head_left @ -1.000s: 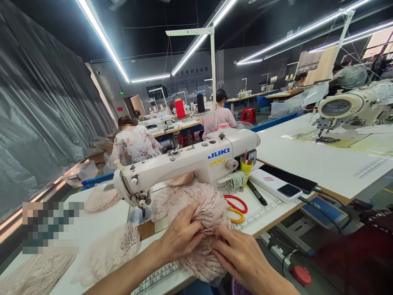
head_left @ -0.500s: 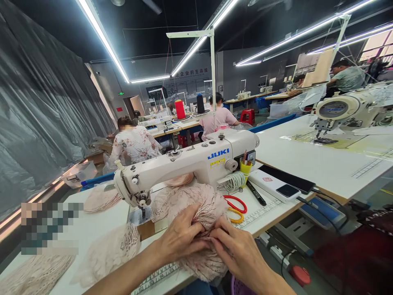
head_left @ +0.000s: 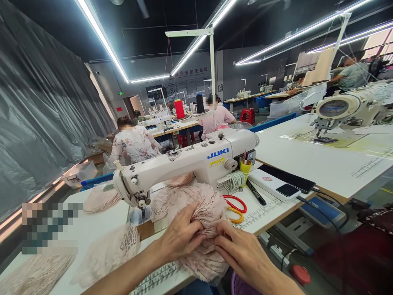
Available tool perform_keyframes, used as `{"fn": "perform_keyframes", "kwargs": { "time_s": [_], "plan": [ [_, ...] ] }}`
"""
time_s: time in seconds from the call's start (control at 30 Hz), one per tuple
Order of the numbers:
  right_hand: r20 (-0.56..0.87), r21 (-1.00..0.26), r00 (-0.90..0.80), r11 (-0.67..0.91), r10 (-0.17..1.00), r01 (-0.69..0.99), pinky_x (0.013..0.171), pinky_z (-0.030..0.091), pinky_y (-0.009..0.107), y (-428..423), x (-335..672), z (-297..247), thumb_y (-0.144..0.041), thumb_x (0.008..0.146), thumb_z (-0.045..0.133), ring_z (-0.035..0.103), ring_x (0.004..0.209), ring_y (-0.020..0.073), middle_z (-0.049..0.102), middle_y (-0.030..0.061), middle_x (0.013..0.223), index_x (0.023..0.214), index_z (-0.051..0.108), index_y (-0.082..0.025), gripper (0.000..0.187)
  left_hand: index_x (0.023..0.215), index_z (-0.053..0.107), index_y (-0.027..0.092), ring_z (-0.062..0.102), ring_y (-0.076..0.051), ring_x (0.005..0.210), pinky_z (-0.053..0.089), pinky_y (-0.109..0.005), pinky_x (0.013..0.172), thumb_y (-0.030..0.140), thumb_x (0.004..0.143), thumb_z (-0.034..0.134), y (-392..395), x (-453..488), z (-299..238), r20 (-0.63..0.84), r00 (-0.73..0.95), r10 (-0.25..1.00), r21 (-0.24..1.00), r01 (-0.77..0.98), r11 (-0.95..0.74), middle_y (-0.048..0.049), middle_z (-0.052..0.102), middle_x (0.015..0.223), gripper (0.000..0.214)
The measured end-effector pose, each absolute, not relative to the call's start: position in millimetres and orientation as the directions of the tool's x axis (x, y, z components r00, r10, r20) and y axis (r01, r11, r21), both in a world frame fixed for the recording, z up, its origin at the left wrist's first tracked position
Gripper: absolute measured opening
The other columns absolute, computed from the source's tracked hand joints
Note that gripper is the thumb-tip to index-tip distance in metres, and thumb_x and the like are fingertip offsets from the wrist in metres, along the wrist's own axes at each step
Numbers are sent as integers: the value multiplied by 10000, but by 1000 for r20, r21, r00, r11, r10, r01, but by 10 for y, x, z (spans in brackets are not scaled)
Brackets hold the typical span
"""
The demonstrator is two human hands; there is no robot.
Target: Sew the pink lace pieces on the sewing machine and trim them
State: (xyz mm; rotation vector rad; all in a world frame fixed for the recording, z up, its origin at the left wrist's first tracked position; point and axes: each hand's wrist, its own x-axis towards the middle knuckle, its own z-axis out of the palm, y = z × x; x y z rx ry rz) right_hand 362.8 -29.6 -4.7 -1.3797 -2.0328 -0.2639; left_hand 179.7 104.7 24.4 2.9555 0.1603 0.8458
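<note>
A bunched heap of pale pink lace fabric (head_left: 201,205) lies at the table's front edge, partly hanging over it. My left hand (head_left: 182,233) presses into the heap from the left, with its thumb and fingers closed on the folds. From the right, my right hand (head_left: 236,246) pinches the same fabric, fingertips partly buried in it. A small gap of fabric shows between both hands. Just behind and to the left stands a white sewing machine (head_left: 181,164), its needle area (head_left: 143,211) left of the heap.
Red-and-yellow-handled scissors (head_left: 236,209), a black marker (head_left: 256,193), a yellow pen cup (head_left: 245,170) and a white power bank (head_left: 273,185) sit to the right. Lace pieces (head_left: 107,254) lie left. A second machine (head_left: 337,110) stands far right; co-workers (head_left: 135,139) sit ahead.
My right hand has shifted slightly right and down, away from the left hand, so the gap between them is wider. My left hand has barely moved and stays on the fabric.
</note>
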Motion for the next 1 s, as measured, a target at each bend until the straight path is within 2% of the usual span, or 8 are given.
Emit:
{"fn": "perform_keyframes", "kwargs": {
  "time_s": [0.2, 0.27, 0.37, 0.57, 0.63, 0.73, 0.87, 1.0],
  "plan": [
    [639, -280, -148, 408, 755, 869, 563, 397, 222, -272, 3594, 36, -143, 951, 392, 520, 663, 125, 520, 40, 884, 870, 549, -197, 185, 893, 579, 166, 567, -264, 1108, 521, -375, 894, 227, 879, 570, 1047, 1774, 264, 487, 867, 106, 50, 93, -994, -166, 405, 1381, 64],
    [650, -309, -124, 410, 750, 858, 561, 405, 216, -263, 3585, 55, -138, 951, 394, 519, 664, 123, 519, 41, 888, 886, 552, -199, 181, 895, 583, 158, 592, -261, 1033, 534, -381, 859, 334, 886, 587, 1043, 1777, 275, 484, 871, 90, 36, 82, -996, -179, 408, 1367, 176],
    [673, -324, -101, 414, 733, 850, 564, 416, 213, -237, 3558, 76, -127, 948, 390, 523, 660, 120, 523, 43, 881, 900, 555, -200, 187, 883, 584, 153, 598, -268, 982, 550, -379, 805, 546, 792, 654, 1027, 1794, 277, 494, 866, 80, 17, 82, -996, -191, 404, 1354, 410],
    [756, -306, -40, 407, 653, 861, 576, 439, 212, -260, 3551, 101, -143, 963, 401, 567, 689, 127, 542, 51, 884, 951, 548, -199, 157, 848, 568, 157, 594, -241, 989, 543, -371, 817, 210, 842, 586, 1008, 1831, 204, 577, 809, 111, 19, 122, -992, -176, 434, 1335, 56],
    [772, -272, -49, 398, 634, 876, 580, 443, 215, -321, 3565, 88, -210, 971, 434, 579, 695, 130, 555, 52, 887, 977, 543, -199, 109, 839, 567, 152, 599, -245, 982, 545, -374, 814, 205, 834, 584, 1009, 1834, 202, 580, 807, 112, 32, 114, -993, -187, 439, 1328, 56],
    [724, -179, -186, 441, 665, 880, 569, 432, 230, -415, 3560, 28, -290, 958, 486, 571, 661, 135, 586, 53, 881, 963, 550, -200, 110, 852, 567, 151, 574, -275, 1074, 536, -387, 851, 211, 841, 574, 1007, 1832, 232, 578, 809, 102, 29, 105, -994, -192, 431, 1338, 61],
    [659, -120, -260, 440, 705, 890, 558, 397, 262, -445, 3501, -102, -208, 926, 487, 553, 641, 155, 614, 57, 884, 927, 566, -198, 80, 861, 567, 155, 563, -280, 1107, 527, -384, 878, 236, 848, 582, 1003, 1825, 275, 565, 818, 106, 32, 107, -994, -187, 436, 1333, 83],
    [678, -102, -246, 420, 693, 902, 559, 378, 262, -390, 3450, -139, -101, 893, 428, 544, 628, 153, 596, 35, 790, 844, 565, -198, 175, 868, 576, 157, 574, -279, 1090, 531, -381, 867, 253, 849, 592, 1004, 1820, 279, 542, 832, 118, 32, 119, -992, -186, 449, 1328, 99]
  ]
}}
